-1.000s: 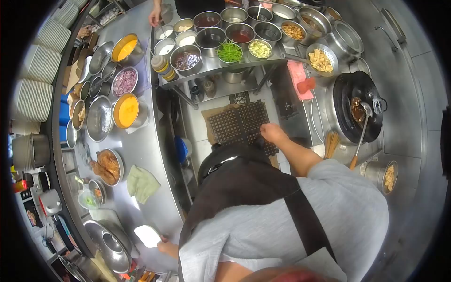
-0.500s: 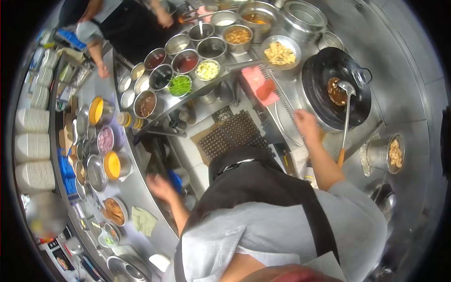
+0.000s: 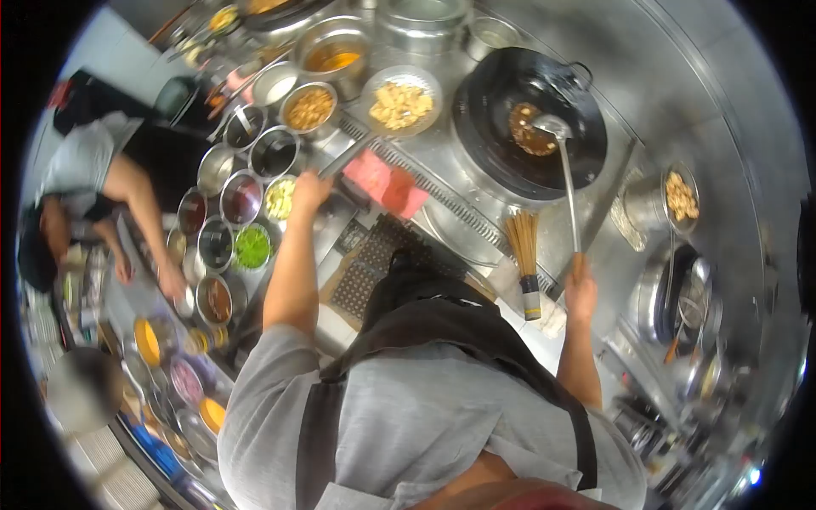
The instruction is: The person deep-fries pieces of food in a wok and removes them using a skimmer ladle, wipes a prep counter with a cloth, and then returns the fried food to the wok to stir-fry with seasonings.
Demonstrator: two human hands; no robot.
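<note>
My right hand (image 3: 580, 296) is closed around the wooden handle of a long ladle (image 3: 571, 195). The ladle's bowl lies inside a black wok (image 3: 476, 127), touching brown sauce (image 3: 531, 127) with small pale bits in it. On the other side, my left hand (image 3: 312, 192) has its fingers wrapped round the end of a flat metal handle. That handle runs to a perforated strainer (image 3: 371, 85) heaped with golden fried pieces (image 3: 401, 105). The strainer rests on the counter left of the wok. Close to my left hand are a pot of chopped pale-yellow vegetable (image 3: 279, 198) and dark sauce pots.
A bamboo brush (image 3: 524, 255) stands between me and the wok. Beside the strainer handle lies a pink cloth (image 3: 382, 180). A pot of fried pieces (image 3: 650, 208) sits at right. At left, a co-worker's hand (image 3: 174, 285) reaches among pots near chopped greens (image 3: 252, 247).
My body has turned toward the wok. My right hand has taken hold of the ladle, and my left hand has come up from the side counter to the strainer handle. The co-worker now leans over the pots.
</note>
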